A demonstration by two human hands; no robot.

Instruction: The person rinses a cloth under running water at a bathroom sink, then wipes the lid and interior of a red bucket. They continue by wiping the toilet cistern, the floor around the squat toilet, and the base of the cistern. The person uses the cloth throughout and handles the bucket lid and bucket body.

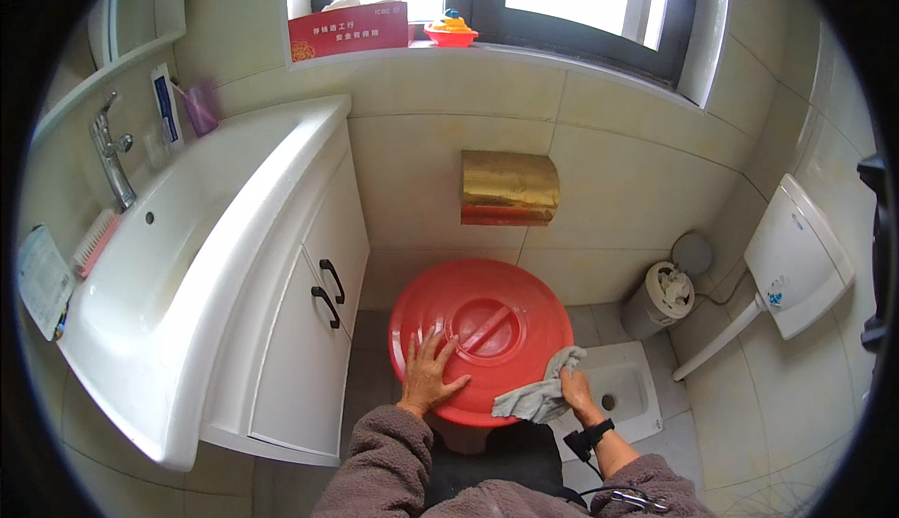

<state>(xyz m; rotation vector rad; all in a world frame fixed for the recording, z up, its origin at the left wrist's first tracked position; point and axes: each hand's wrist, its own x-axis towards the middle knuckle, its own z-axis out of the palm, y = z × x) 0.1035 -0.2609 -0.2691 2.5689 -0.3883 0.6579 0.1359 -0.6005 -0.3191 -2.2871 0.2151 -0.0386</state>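
Observation:
A round red plastic lid [544, 314] with a raised bar handle in its middle sits on a bucket, mostly hidden beneath it. My left hand [426, 376] rests on the lid's near left part, fingers spread. At the near right rim, my right hand [577, 390] grips a damp-looking grey cloth [534, 400]. Part of the cloth lies over the lid's edge. A black strap with a cable circles my right wrist.
On the left stands a white washbasin [232, 216] over a cabinet [302, 370] with black handles. A squat toilet [632, 384], waste bin [650, 307] and cistern [797, 258] are on the right. A gold paper holder [510, 188] juts from the wall ahead.

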